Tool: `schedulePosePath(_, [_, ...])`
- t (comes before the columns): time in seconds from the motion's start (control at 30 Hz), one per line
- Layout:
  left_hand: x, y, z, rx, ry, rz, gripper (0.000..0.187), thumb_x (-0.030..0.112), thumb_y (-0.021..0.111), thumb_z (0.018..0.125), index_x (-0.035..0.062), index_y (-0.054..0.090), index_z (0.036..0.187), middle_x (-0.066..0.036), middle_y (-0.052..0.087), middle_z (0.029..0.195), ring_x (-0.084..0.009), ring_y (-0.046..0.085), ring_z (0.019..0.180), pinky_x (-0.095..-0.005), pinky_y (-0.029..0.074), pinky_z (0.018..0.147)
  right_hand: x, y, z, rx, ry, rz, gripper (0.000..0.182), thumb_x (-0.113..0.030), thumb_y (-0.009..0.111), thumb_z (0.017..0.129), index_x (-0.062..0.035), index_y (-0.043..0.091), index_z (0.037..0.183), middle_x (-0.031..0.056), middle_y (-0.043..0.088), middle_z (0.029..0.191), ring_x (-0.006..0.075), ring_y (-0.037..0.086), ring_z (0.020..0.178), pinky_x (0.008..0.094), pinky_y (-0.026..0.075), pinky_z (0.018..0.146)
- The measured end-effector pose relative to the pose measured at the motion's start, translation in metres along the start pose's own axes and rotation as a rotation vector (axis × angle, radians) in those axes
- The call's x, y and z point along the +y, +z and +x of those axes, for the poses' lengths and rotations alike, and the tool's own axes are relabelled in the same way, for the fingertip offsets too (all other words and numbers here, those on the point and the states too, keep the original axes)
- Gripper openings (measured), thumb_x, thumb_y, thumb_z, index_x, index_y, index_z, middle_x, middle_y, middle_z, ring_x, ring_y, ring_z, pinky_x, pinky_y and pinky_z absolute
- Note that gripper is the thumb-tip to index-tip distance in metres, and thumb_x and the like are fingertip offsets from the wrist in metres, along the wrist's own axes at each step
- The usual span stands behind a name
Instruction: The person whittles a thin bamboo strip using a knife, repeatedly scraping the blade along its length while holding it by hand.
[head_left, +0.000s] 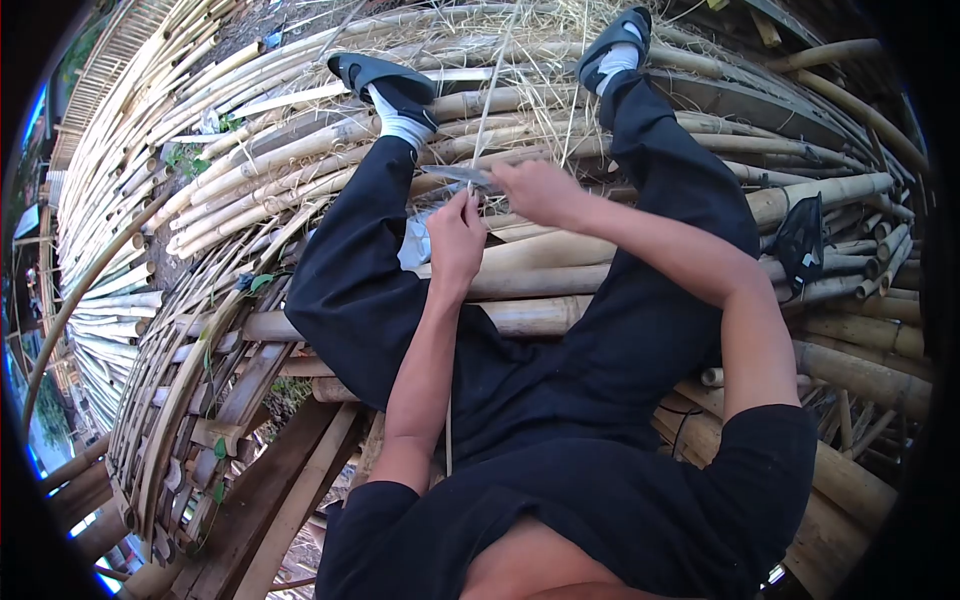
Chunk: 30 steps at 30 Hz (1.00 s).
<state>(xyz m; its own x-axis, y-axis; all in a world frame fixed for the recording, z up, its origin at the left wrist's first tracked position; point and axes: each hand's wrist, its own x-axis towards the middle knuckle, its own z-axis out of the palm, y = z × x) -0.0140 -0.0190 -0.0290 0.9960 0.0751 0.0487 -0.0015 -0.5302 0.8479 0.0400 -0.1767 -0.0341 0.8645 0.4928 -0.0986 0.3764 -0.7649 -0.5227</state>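
– Tan, narrow strip [487,110]: where in the frame?
– Upper middle, running from the top edge down to the left hand [457,235], apparently on past the wrist towards the lap [540,390].
– Grip there?
– Almost closed, with thumb and fingertips pinching the strip just below the knife [455,173].
– And the right hand [535,190]?
– Curled shut round the handle end, blade pointing left across the strip. Actual contact with the edge: too small to tell.
– Best way to work?
– Set the blade low and nearly flat, at a guess. Press lightly, move evenly, hold the pinching fingertips clear of the edge. Draw the strip taut, free of the loose straw [545,60] above.
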Motion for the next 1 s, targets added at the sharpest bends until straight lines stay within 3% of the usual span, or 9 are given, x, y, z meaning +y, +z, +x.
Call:
schedulePosePath(0.07, [0.005, -0.005, 0.002, -0.008, -0.034, -0.005, 0.012, 0.007, 0.055, 0.087, -0.0039, 0.06, 0.086, -0.023, 0.057, 0.065, -0.0381, 0.056, 0.057, -0.0401, 0.042, 0.053, 0.009, -0.002, 0.011, 0.127, -0.203, -0.023, 0.029, -0.03, 0.04, 0.096, -0.005, 0.053, 0.091, 0.0207, 0.06, 0.065, 0.0416, 0.061, 0.066, 0.0517, 0.047, 0.06])
schedulePosePath(0.1, [0.009, -0.006, 0.005, 0.003, -0.044, -0.04, 0.013, 0.008, 0.056, 0.087, -0.0036, 0.061, 0.091, -0.022, 0.06, 0.068, -0.0334, 0.059, 0.058, -0.0376, 0.043, 0.055, 0.003, -0.008, 0.011, 0.131, -0.094, 0.028, 0.031, -0.032, 0.042, 0.095, -0.0045, 0.054, 0.087, 0.0197, 0.061, 0.066, 0.0399, 0.061, 0.065, 0.0503, 0.047, 0.058])
schedulePosePath(0.23, [0.007, -0.003, 0.008, -0.032, -0.033, -0.088, 0.019, 0.01, 0.057, 0.088, -0.0038, 0.063, 0.101, -0.019, 0.065, 0.074, -0.0209, 0.063, 0.062, -0.0321, 0.047, 0.061, -0.008, -0.017, 0.009, 0.192, -0.102, 0.037, 0.03, -0.031, 0.049, 0.093, -0.0034, 0.056, 0.086, 0.0191, 0.06, 0.067, 0.0396, 0.059, 0.064, 0.048, 0.046, 0.057])
schedulePosePath(0.3, [0.002, -0.001, 0.007, -0.027, -0.042, -0.12, 0.018, 0.01, 0.058, 0.088, -0.0041, 0.064, 0.098, -0.017, 0.064, 0.071, -0.018, 0.061, 0.059, -0.0312, 0.046, 0.058, -0.01, -0.019, 0.008, 0.185, -0.138, -0.003, 0.041, -0.044, 0.05, 0.09, -0.0046, 0.06, 0.083, 0.0175, 0.062, 0.067, 0.0363, 0.063, 0.066, 0.0473, 0.049, 0.058])
schedulePosePath(0.53, [0.001, 0.003, 0.006, -0.058, -0.192, -0.3, 0.017, 0.013, 0.059, 0.09, -0.0024, 0.066, 0.088, -0.005, 0.06, 0.055, -0.0038, 0.051, 0.049, -0.0252, 0.038, 0.046, -0.014, -0.02, 0.011, 0.145, -0.088, -0.1, 0.045, -0.048, 0.05, 0.088, -0.0055, 0.065, 0.081, 0.0167, 0.064, 0.068, 0.0349, 0.064, 0.068, 0.045, 0.051, 0.06])
schedulePosePath(0.73, [0.003, -0.001, 0.005, -0.136, -0.239, -0.252, 0.02, 0.017, 0.057, 0.093, 0.0003, 0.069, 0.093, 0.002, 0.057, 0.057, -0.0001, 0.048, 0.053, -0.02, 0.034, 0.047, -0.014, -0.023, 0.011, 0.088, -0.063, -0.033, 0.044, -0.047, 0.049, 0.089, -0.0084, 0.07, 0.081, 0.0151, 0.065, 0.072, 0.0349, 0.064, 0.069, 0.0444, 0.052, 0.064])
schedulePosePath(0.83, [0.004, 0.0, 0.006, -0.084, -0.218, -0.333, 0.019, 0.015, 0.058, 0.091, -0.0007, 0.068, 0.088, -0.003, 0.06, 0.055, -0.0027, 0.049, 0.049, -0.0236, 0.037, 0.046, -0.012, -0.026, 0.011, 0.09, -0.108, 0.115, 0.043, -0.046, 0.05, 0.09, -0.0091, 0.071, 0.084, 0.0146, 0.065, 0.068, 0.0327, 0.063, 0.064, 0.0414, 0.05, 0.06])
schedulePosePath(0.93, [-0.001, -0.008, 0.01, -0.114, -0.242, -0.208, 0.02, 0.016, 0.058, 0.091, -0.0016, 0.068, 0.089, -0.001, 0.06, 0.056, -0.0026, 0.05, 0.05, -0.0226, 0.038, 0.046, -0.019, -0.04, 0.009, -0.018, -0.131, 0.292, 0.042, -0.045, 0.052, 0.089, -0.008, 0.072, 0.087, 0.0135, 0.062, 0.062, 0.0284, 0.058, 0.055, 0.0384, 0.044, 0.053])
schedulePosePath(1.0, [-0.004, -0.004, 0.01, -0.087, -0.267, -0.305, 0.021, 0.017, 0.058, 0.091, -0.0022, 0.068, 0.09, -0.001, 0.061, 0.058, -0.003, 0.05, 0.05, -0.0222, 0.038, 0.046, -0.026, -0.051, 0.009, 0.006, -0.052, 0.473, 0.045, -0.047, 0.055, 0.088, -0.0058, 0.071, 0.085, 0.0126, 0.058, 0.057, 0.0236, 0.052, 0.049, 0.0361, 0.039, 0.05])
